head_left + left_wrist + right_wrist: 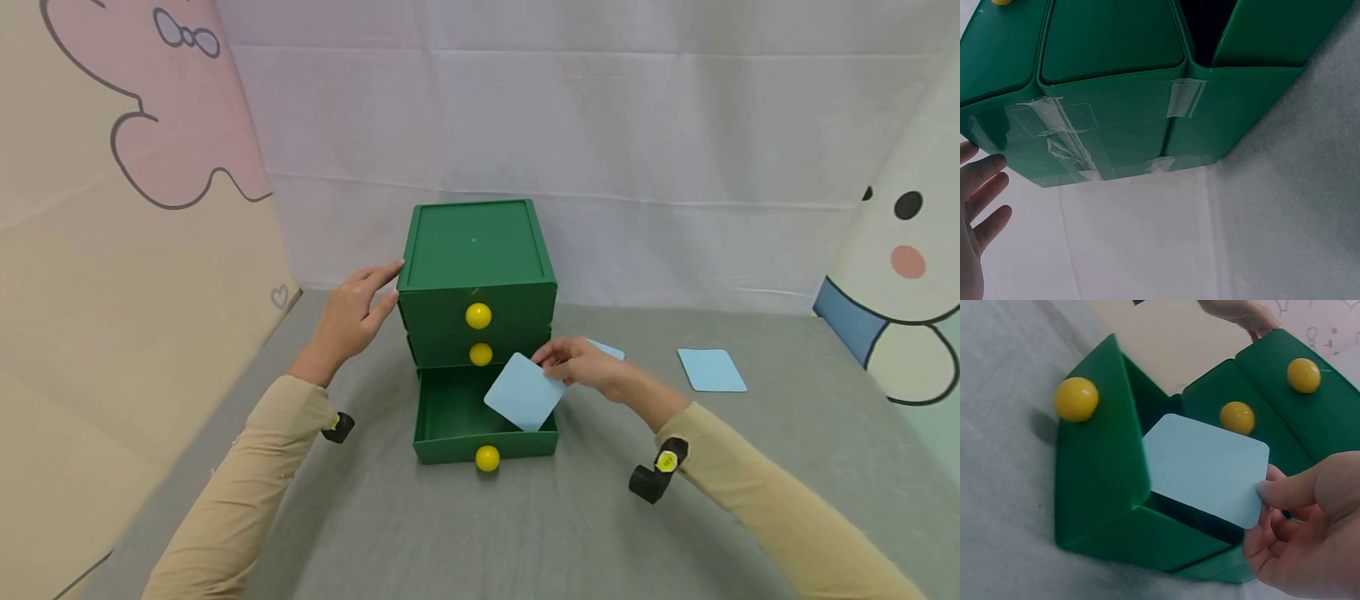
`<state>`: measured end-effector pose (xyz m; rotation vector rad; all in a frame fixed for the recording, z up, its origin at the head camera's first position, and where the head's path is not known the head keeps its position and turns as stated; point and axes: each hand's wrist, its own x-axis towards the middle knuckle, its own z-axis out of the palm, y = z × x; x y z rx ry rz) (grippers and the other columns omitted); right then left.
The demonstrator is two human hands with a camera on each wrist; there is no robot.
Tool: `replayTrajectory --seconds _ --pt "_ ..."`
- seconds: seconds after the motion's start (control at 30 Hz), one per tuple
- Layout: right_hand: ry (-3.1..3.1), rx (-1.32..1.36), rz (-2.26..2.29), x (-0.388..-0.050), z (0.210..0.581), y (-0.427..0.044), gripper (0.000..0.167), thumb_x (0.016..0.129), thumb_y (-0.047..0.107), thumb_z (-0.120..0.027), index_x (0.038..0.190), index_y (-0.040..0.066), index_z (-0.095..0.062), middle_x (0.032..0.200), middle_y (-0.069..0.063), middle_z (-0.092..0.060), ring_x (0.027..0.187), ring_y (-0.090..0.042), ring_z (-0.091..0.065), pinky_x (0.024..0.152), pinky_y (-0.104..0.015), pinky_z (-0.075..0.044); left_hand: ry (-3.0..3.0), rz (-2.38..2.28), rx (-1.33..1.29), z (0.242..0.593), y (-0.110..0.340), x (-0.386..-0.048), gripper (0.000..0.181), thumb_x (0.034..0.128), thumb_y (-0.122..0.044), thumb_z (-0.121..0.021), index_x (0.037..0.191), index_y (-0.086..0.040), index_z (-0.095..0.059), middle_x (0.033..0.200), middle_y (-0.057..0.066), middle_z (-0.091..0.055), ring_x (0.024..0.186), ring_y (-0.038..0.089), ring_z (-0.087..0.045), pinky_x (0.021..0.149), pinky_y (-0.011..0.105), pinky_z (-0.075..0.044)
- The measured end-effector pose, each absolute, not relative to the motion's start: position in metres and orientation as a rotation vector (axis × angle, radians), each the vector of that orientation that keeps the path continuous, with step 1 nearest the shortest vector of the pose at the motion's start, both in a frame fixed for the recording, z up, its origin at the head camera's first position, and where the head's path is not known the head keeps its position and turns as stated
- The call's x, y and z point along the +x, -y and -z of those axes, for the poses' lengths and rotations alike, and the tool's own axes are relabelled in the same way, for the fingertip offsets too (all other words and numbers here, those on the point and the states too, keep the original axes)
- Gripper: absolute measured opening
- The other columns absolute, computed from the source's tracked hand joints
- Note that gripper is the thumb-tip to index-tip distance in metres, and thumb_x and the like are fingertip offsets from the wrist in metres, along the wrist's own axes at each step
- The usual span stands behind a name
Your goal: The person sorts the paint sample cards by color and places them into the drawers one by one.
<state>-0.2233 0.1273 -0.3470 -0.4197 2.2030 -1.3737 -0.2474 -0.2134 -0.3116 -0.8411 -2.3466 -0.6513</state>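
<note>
A green drawer unit (474, 250) with round yellow knobs stands on the grey surface, its bottom drawer (450, 451) pulled out. My right hand (581, 365) pinches a light blue square card (525, 392) by one corner, thumb on top in the right wrist view. The card is tilted over the open drawer, its lower corner inside the front wall. At the unit's upper left edge, my left hand (352, 312) touches the side with extended fingers. In the left wrist view those fingers (988, 175) lie beside the taped green side wall.
One light blue card (712, 370) lies flat on the grey surface (600, 533) to the right. Another blue card (607, 348) shows partly behind my right hand. A white cloth wall (600, 167) rises behind the unit, with a printed beige panel (150, 333) at left.
</note>
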Motion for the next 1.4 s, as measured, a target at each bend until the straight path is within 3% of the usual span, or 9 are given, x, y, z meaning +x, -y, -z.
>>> replayTrajectory --seconds 0.43,0.63,1.03,1.4 --pt "-2.382 -1.071 1.007 -0.220 0.364 -0.099 0.023 0.084 -0.014 -0.041 0.095 -0.004 -0.059 0.070 -0.005 -0.048 0.058 -0.010 -0.036 0.057 -0.021 -0.034 2.359 0.656 -0.823 0.313 0.215 -0.246 0.050 0.0974 -0.036 -0.038 0.132 -0.002 -0.047 0.126 0.017 -0.053 0.117 0.030 -0.047 0.092 0.049 -0.040" --pt "-2.409 -1.058 0.912 -0.216 0.365 -0.094 0.028 0.085 -0.015 -0.039 0.096 -0.002 -0.060 0.072 -0.007 -0.051 0.057 -0.010 -0.034 0.057 -0.022 -0.033 2.351 0.649 -0.829 0.313 0.215 -0.247 0.049 0.0974 -0.036 -0.038 0.133 -0.003 -0.046 0.126 0.017 -0.053 0.116 0.030 -0.048 0.090 0.049 -0.041" --pt "-2.541 -1.099 0.922 -0.216 0.368 -0.097 0.026 0.082 -0.014 -0.045 0.097 -0.003 -0.063 0.088 -0.011 -0.058 0.072 -0.014 -0.048 0.066 -0.025 -0.045 2.352 0.653 -0.830 0.313 0.214 -0.247 0.050 0.0976 -0.037 -0.037 0.132 -0.001 -0.047 0.126 0.016 -0.053 0.116 0.030 -0.048 0.090 0.049 -0.041" --pt "-2.578 -1.001 1.095 -0.222 0.361 -0.135 0.017 0.084 -0.006 -0.054 0.100 -0.004 -0.062 0.083 -0.007 -0.059 0.074 -0.016 -0.051 0.064 -0.026 -0.045 2.347 0.649 -0.841 0.312 0.214 -0.248 0.050 0.0977 -0.037 -0.036 0.133 -0.003 -0.047 0.125 0.016 -0.054 0.115 0.030 -0.048 0.090 0.048 -0.042"
